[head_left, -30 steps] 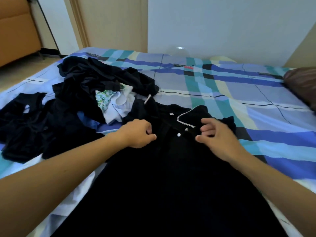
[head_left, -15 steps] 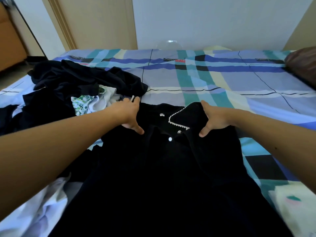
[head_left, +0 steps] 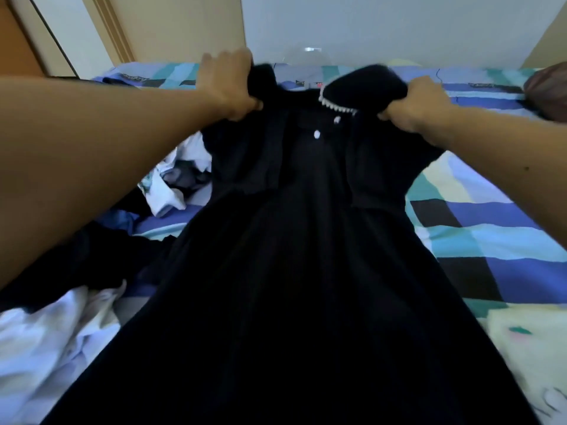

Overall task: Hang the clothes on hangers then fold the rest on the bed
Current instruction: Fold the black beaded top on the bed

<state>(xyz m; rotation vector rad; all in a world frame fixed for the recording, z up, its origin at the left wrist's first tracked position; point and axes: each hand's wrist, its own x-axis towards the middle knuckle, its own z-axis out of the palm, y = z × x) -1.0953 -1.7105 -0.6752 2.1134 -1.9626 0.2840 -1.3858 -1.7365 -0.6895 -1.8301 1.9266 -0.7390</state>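
Observation:
A long black dress (head_left: 306, 256) with a pearl-trimmed collar and white buttons hangs from both hands over the bed (head_left: 478, 237). My left hand (head_left: 228, 84) grips its left shoulder. My right hand (head_left: 417, 107) grips its right shoulder. The top of the dress is lifted off the plaid blue and teal bedspread, and its skirt trails down toward me, covering the near middle of the bed. No hanger is visible.
A heap of dark and white clothes (head_left: 171, 185) lies on the bed's left side, with more white fabric (head_left: 52, 342) at the near left. A brown pillow (head_left: 549, 93) sits at the far right. A pale wall and door frame stand behind the bed.
Both hands closed on the dress's shoulders and raised it from lying flat on the bed to held up in front of me.

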